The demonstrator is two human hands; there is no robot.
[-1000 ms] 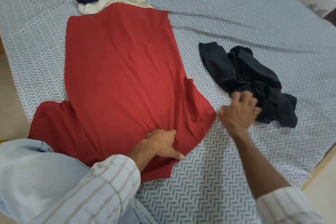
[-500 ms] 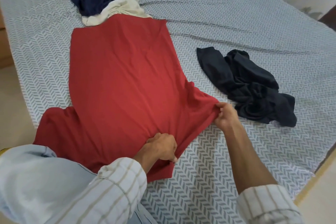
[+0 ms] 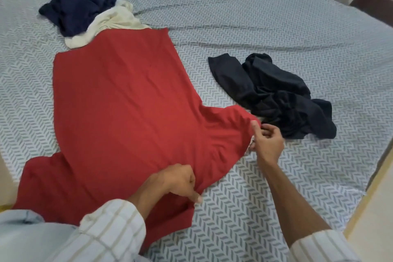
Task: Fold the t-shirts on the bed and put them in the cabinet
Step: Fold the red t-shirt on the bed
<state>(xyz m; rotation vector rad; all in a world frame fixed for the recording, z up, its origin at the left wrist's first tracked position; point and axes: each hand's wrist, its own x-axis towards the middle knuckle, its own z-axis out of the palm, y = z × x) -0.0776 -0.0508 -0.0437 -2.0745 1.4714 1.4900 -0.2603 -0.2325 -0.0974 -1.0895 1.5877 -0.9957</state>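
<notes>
I have the red t-shirt (image 3: 127, 112) spread flat on the bed (image 3: 255, 17), close to the near edge, with its hem pointing to the far side. My left hand (image 3: 178, 181) has its grip closed on a bunch of the red cloth by the neck end, with the fingers curled into it. My right hand (image 3: 266, 142) pinches the tip of the red sleeve (image 3: 231, 130) and pulls it out to the right. The black t-shirt (image 3: 276, 95) lies in a crumpled heap just beside that sleeve, almost touching my right fingers. I think I could catch the black cloth by mistake and drag it along when I fold the sleeve in. The far end of the red shirt lies over the cream t-shirt (image 3: 110, 23), and the navy t-shirt (image 3: 85, 4) sits on top of that one. So a hard tug could pull that pile along or make a lump under the red shirt. My left hand is bunching the cloth, so the fold may come out wrinkled if I do not smooth it first. The other sleeve is near the bed's edge and could slide off. I cannot see the cabinet from here.
</notes>
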